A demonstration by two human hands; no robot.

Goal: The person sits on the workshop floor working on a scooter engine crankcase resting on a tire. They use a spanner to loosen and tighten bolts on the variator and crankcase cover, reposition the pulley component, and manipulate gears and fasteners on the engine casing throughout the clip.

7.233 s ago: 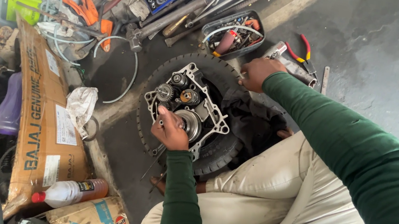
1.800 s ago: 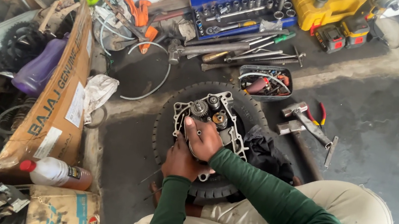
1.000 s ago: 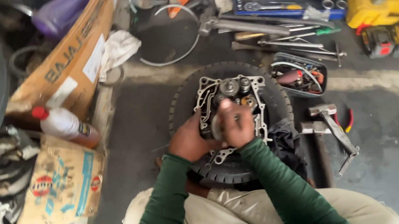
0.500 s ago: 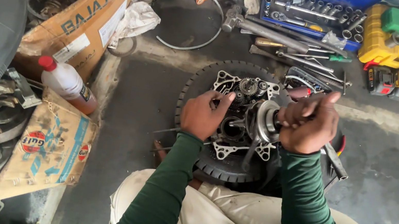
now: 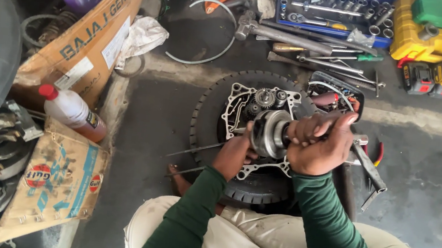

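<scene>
Now the right hand (image 5: 318, 146) grips the round metal clutch drum (image 5: 269, 132), axis sideways, just above the engine case (image 5: 246, 107) on the tyre (image 5: 208, 111), while the left hand (image 5: 234, 152) clasps the case's near edge.

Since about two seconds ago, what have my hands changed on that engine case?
Both hands were pressed on the middle of the engine case. Now the right hand has lifted a round metal clutch-like assembly off it and holds it above, gripping its shaft end. The left hand has slid to the case's near edge. The case stays on the tyre, gears in place.
</scene>
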